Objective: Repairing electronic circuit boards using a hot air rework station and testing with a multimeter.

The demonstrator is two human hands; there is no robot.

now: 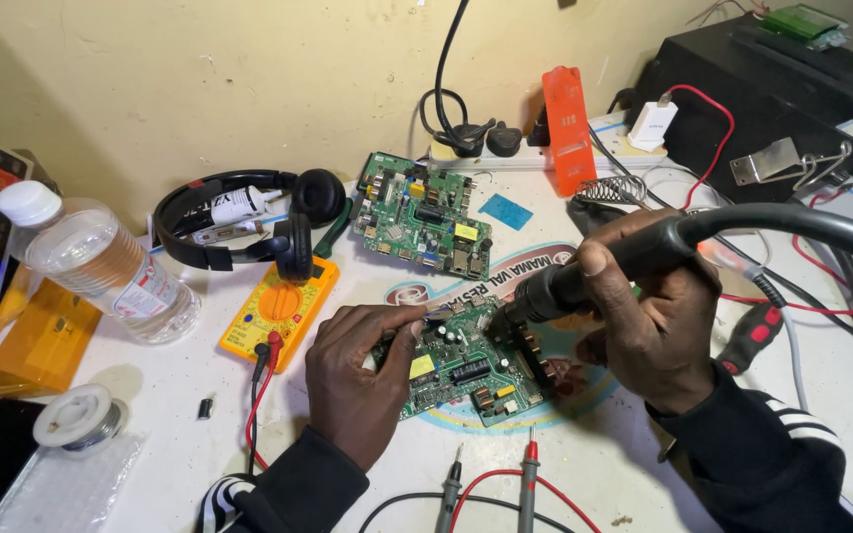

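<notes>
In the head view, the left hand (352, 380) is resting curled on a green circuit board (466, 367), pinching a thin metal tool, likely tweezers (434, 314), between thumb and forefinger; the tool's tip is too small to make out. The right hand (649, 316) is closing fully around a black handpiece (584, 276), and its nozzle is pointing down at the board's upper edge, just beside the tweezers. A thick black hose (802, 225) is running from the handpiece off the right edge. The left hand is covering the board's left part, and both sleeves are being cut off at the bottom.

The board is lying near the middle of a white table (180, 385), over a round printed sticker that is mostly hidden. A second circuit board (422, 217) is sitting further back, well apart. A yellow multimeter (278, 308) is lying to the left with black headphones (249, 222) partly over it, and its red and black probes (525, 484) are lying near the front edge. A clear water bottle (101, 262) is lying at far left, a solder spool (79, 415) below it. A pale yellow wall (199, 79) is standing behind, with a power strip (505, 153) along its foot
</notes>
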